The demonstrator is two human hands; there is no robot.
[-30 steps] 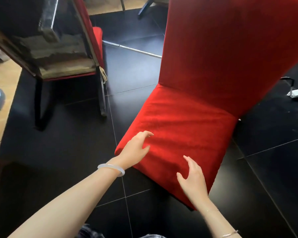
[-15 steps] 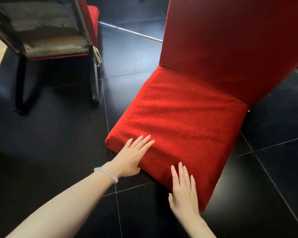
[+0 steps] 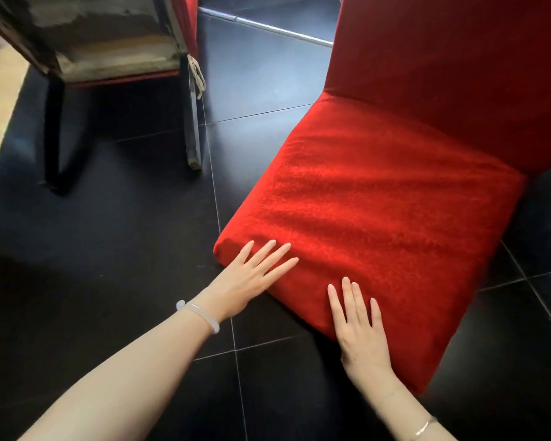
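1. The red seat cushion of a fabric-covered chair sits right of centre, low over the black tile floor. One corner points near-left, toward the camera.
2. The red chair back rises from the cushion's far edge and fills the far right of the scene.
3. Left hand: the fingers are straight and slightly fanned, lying flat on the cushion's near-left corner. Nothing is pinched or curled around. The palm hangs off the edge, over the floor.
4. Right hand: the fingers are straight and close together, pressed flat on the cushion's near edge, to the right of the left hand. The heel of the hand sits at or just past the edge.
5. Cushion relative to the hands: it lies under both sets of fingertips and extends far and right from them. Neither hand grips the fabric. The two hands are near each other but apart.
6. A white bangle is on the left wrist and a thin bracelet on the right wrist.
7. Far left: a second chair shows its worn underside, with dark legs on the floor and a pale cord tied at its right leg. It stands well apart from the cushion.
8. A metal rod lies on the floor at the far centre, between the two chairs.
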